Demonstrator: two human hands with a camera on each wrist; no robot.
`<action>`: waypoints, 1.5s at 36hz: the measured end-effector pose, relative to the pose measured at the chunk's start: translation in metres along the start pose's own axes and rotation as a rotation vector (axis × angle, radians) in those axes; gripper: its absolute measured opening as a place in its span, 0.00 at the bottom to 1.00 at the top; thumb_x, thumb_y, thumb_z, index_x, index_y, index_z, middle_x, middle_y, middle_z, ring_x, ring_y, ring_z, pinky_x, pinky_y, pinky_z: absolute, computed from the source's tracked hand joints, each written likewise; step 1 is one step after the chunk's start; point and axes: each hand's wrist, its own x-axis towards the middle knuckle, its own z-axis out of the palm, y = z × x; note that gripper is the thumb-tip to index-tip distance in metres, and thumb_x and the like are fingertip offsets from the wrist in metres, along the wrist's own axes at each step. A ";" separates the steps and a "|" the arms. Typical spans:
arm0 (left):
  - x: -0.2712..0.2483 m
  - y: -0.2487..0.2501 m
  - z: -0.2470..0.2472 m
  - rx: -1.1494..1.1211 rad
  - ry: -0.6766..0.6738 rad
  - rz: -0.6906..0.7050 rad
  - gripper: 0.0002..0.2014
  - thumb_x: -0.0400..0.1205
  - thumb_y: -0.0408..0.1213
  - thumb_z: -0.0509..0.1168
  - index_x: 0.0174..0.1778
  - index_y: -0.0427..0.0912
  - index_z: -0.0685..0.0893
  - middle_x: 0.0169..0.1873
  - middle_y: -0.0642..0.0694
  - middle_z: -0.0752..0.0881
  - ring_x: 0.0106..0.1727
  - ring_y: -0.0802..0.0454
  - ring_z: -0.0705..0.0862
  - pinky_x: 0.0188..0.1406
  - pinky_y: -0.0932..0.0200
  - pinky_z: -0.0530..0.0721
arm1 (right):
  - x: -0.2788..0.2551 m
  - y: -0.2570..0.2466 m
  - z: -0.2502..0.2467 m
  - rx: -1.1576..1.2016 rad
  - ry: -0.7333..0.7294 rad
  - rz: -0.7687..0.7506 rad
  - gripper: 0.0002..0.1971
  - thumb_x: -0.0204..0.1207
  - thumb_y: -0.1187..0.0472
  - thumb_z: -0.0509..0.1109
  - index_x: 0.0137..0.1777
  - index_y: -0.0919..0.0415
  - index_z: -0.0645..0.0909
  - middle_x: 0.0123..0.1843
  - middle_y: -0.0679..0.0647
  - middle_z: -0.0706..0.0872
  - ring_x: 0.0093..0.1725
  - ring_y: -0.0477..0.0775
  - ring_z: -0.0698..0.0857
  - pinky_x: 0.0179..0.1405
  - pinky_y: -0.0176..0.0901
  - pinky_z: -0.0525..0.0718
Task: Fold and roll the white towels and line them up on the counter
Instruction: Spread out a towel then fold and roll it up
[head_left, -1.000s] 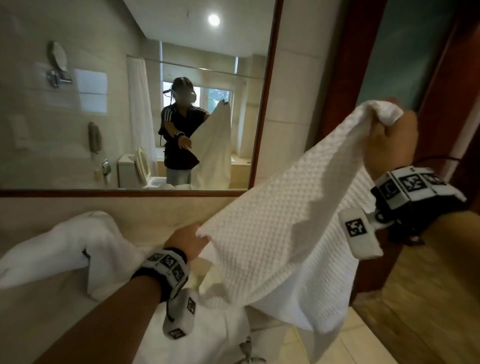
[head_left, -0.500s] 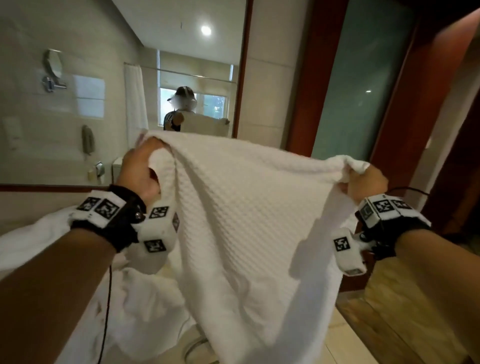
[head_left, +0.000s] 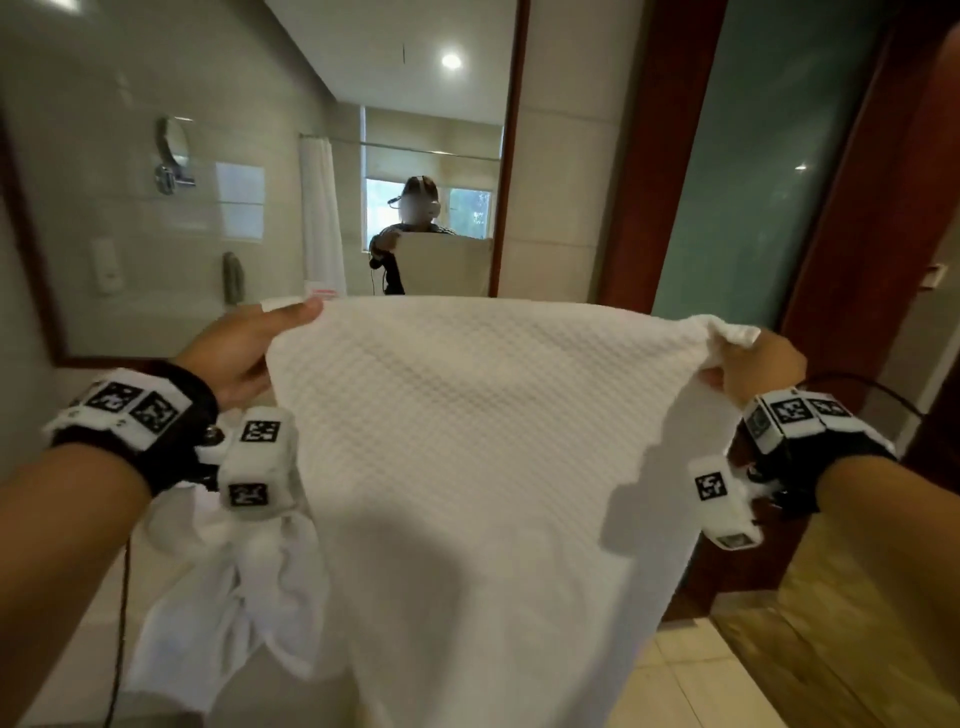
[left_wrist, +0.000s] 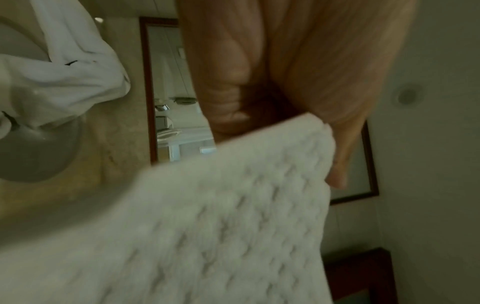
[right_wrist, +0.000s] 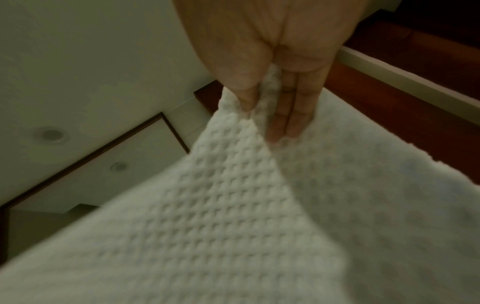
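- Forearms bare, no sleeves, entering from lower left and lower right of the head view.
- left wrist band (head_left: 136, 422): black strap, white blocks with black-white square fiducial markers; white camera pod (head_left: 255, 464) hangs off it, also tagged.
- right wrist band (head_left: 810, 431): same build, pod (head_left: 723, 501) below.
- Thin black cable (head_left: 120, 623) runs down at lower left.

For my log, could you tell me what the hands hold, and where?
A white waffle-weave towel, pinched at its two top corners: left hand on one, right hand on the other.
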 end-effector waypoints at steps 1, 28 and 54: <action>0.002 0.003 -0.005 0.034 0.061 0.026 0.10 0.68 0.43 0.73 0.41 0.42 0.92 0.38 0.47 0.93 0.40 0.54 0.91 0.38 0.62 0.89 | 0.001 -0.004 0.001 0.050 0.038 0.010 0.23 0.77 0.52 0.58 0.58 0.72 0.80 0.59 0.73 0.84 0.60 0.72 0.82 0.57 0.55 0.79; 0.202 -0.172 -0.152 0.705 0.422 -0.366 0.14 0.80 0.34 0.67 0.59 0.35 0.78 0.56 0.30 0.81 0.51 0.37 0.82 0.55 0.46 0.85 | 0.070 -0.103 0.279 -0.019 -0.249 -0.068 0.13 0.81 0.64 0.61 0.55 0.72 0.83 0.56 0.72 0.86 0.57 0.71 0.83 0.60 0.58 0.81; 0.413 -0.446 -0.238 1.043 0.552 -0.533 0.15 0.83 0.35 0.60 0.63 0.34 0.82 0.63 0.31 0.82 0.64 0.33 0.80 0.66 0.44 0.75 | 0.183 -0.106 0.662 0.299 -0.574 0.124 0.20 0.82 0.65 0.60 0.74 0.61 0.71 0.70 0.65 0.78 0.69 0.66 0.78 0.69 0.51 0.74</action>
